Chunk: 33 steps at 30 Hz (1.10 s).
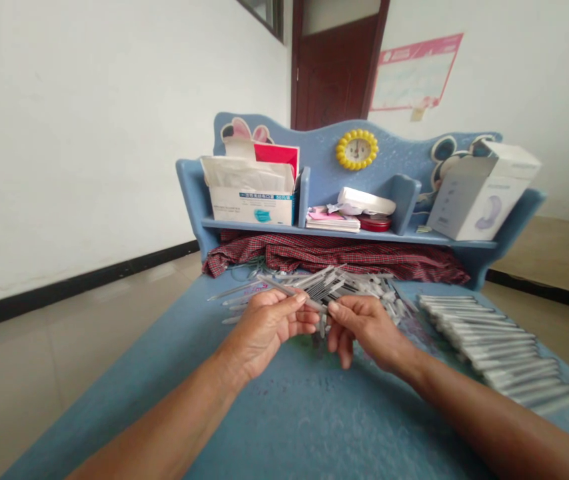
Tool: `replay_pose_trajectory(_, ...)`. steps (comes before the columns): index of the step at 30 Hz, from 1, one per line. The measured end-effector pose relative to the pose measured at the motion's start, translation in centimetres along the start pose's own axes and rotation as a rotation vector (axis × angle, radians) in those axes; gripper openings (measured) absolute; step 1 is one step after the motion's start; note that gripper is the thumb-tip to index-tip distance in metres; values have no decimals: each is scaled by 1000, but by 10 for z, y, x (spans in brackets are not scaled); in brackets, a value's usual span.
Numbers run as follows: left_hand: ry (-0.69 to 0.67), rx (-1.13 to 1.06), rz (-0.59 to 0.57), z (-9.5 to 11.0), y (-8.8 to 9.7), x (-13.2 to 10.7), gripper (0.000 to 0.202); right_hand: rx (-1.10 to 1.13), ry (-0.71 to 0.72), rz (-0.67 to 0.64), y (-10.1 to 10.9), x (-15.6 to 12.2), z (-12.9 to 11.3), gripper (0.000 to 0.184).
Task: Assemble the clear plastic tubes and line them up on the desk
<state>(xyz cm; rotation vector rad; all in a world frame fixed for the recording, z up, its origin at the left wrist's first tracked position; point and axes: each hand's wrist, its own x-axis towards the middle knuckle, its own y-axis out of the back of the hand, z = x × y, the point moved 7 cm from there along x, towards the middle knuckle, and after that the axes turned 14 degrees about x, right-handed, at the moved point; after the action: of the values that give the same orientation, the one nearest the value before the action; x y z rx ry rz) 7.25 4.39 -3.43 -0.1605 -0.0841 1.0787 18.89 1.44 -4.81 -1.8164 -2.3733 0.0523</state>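
My left hand [277, 320] pinches a slim grey pen [284, 288] between thumb and fingers, its thin end pointing up to the left. At the pen's other end, the thumb and forefinger of my right hand [359, 323] are closed on it. Whether the right fingertips also hold a small separate part cannot be made out. Just behind both hands spreads a loose pile of pen parts [332, 283], grey, black and clear. To the right lies a row of pens [494, 347], side by side along the blue desk [284, 427].
A blue shelf [264, 228] at the back holds a mask box [252, 203], papers [332, 222], a red tin [375, 223] and a white carton [484, 193]. A yellow clock [357, 150] sits on its backboard. Bunched checked cloth [334, 255] lies beneath.
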Motion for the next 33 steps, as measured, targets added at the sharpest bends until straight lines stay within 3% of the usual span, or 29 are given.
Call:
replay_pose_trajectory(3, -6, -7, 4, 3, 0, 0, 5, 178, -76, -52, -3, 2, 4, 46)
replay_pose_trajectory(8, -2, -3, 80, 4, 4, -1, 2, 81, 49, 26, 9, 4, -5, 35)
replay_pose_trajectory(11, 8, -7, 58, 2, 3, 0, 2, 42, 97, 41, 10, 4, -6, 32)
replay_pose_trajectory(17, 10, -2, 45, 0, 3, 1, 4, 30, -7, -39, 2, 3, 1, 41)
replay_pose_trajectory(23, 17, 20, 56, 0, 3, 0, 5, 81, 49, -18, 5, 3, -2, 32)
replay_pose_trajectory(33, 23, 31, 54, 0, 2, -1, 6, 23, 28, -19, 2, 2, -1, 36)
